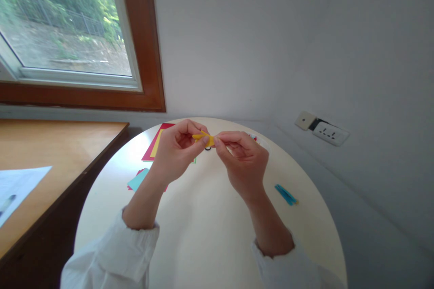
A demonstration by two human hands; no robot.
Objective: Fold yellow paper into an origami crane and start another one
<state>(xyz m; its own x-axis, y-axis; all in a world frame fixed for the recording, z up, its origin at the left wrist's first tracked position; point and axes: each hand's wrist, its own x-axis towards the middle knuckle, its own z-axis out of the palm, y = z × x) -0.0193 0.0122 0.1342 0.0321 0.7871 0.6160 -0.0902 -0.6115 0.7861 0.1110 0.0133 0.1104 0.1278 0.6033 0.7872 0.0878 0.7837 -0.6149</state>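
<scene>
Above the round white table (203, 226) I hold a small folded piece of yellow paper (205, 138) between both hands. My left hand (176, 149) pinches its left end with fingers curled. My right hand (242, 160) pinches its right end with thumb and forefinger. Both hands are raised a little over the tabletop, near its far side.
A stack of coloured paper sheets (154, 146) lies behind my left hand, with a light blue piece (137, 179) nearer. A folded blue strip (286, 194) lies at right. A wooden desk (50, 158) with a white sheet (16, 187) stands left; a wall socket (330, 132) at right.
</scene>
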